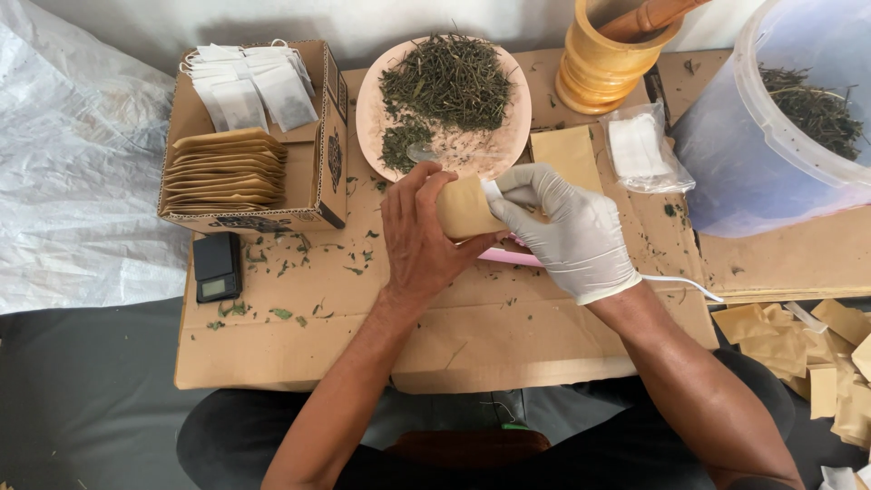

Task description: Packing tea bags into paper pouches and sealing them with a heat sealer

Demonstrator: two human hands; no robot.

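Left hand (419, 243) bare, right hand (570, 234) gloved, both closed on tan paper pouch (464, 207) above worktop (454, 327). Herb plate (372, 109) directly behind; scale (217, 266) left.

Bare left hand (419, 238) & gloved right hand (567, 231) grip a tan paper sachet (464, 207) over cardboard (472, 336), w/ plate of dried herbs (445, 100) behind.

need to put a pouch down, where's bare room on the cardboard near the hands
Freest: the near strip of cardboard between the forearms and the front edge. Also the patch between the scale and the left hand, though littered with leaf bits. Crowded: the far side, with box, plate, mortar and plastic bag.
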